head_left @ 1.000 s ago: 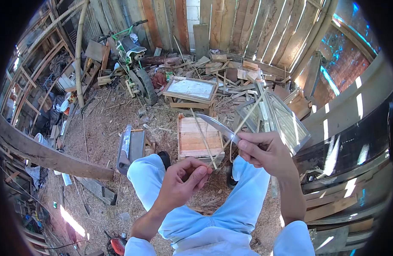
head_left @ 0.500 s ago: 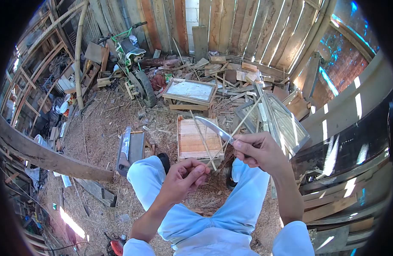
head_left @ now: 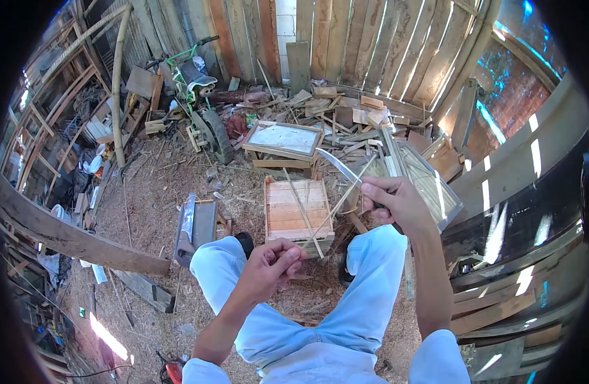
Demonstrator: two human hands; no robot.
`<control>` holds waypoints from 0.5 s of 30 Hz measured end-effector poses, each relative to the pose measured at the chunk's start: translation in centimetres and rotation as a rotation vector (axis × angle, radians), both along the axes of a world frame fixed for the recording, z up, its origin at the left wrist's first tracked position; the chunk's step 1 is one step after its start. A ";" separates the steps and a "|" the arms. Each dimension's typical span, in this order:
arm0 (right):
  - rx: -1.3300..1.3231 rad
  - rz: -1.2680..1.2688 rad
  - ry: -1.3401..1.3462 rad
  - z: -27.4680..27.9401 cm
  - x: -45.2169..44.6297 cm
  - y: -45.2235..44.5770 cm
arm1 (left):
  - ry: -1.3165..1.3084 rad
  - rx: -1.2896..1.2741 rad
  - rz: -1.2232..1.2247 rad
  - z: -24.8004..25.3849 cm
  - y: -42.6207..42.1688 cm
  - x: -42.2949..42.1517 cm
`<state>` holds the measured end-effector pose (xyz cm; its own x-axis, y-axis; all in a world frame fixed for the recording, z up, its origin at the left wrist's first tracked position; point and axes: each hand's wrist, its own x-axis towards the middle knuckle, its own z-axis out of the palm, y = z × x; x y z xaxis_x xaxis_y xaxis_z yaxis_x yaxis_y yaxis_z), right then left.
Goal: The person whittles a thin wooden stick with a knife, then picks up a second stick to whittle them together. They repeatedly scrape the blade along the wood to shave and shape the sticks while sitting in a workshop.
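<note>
My left hand (head_left: 273, 269) is closed in a pinch on the near end of a thin wooden strip (head_left: 336, 208), which slants up and away to the right. My right hand (head_left: 391, 203) is closed round the handle of a knife (head_left: 338, 164), its blade pointing up and to the left. The blade's lower part lies close to the strip; whether they touch I cannot tell. Behind the hands, a wooden crate (head_left: 295, 206) stands on the ground between my feet, with another thin stick (head_left: 302, 211) lying across it.
A saw (head_left: 187, 221) lies on a dark board left of my knee. Farther off are a framed panel (head_left: 283, 137), a small bike (head_left: 211, 128) and a heap of wood scraps (head_left: 345, 115). A long beam (head_left: 83, 233) crosses the left side; a framed screen (head_left: 429, 182) leans at the right.
The knife and my right hand have moved up and right, with the blade tip farther from me. My left hand has shifted slightly left. The strip's far end now shows shorter.
</note>
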<state>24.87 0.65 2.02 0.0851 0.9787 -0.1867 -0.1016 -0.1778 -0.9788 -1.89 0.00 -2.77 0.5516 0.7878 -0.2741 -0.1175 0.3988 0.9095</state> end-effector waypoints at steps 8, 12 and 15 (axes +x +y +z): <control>-0.024 0.004 0.075 -2.5 2.0 3.5 | 0.002 0.015 -0.015 -2.5 2.0 -0.5; 0.139 -0.167 0.149 -3.8 6.5 5.6 | -0.020 -0.042 0.018 -3.6 1.7 -3.0; 0.160 -0.168 0.057 -2.2 1.9 3.3 | -0.020 -0.026 0.124 -3.0 2.5 -1.7</control>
<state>26.75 3.95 -0.19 0.2430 0.9692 -0.0398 -0.1722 0.0027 -0.9851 -3.57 2.49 -5.74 0.4559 0.8430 -0.2855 -0.1850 0.4035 0.8961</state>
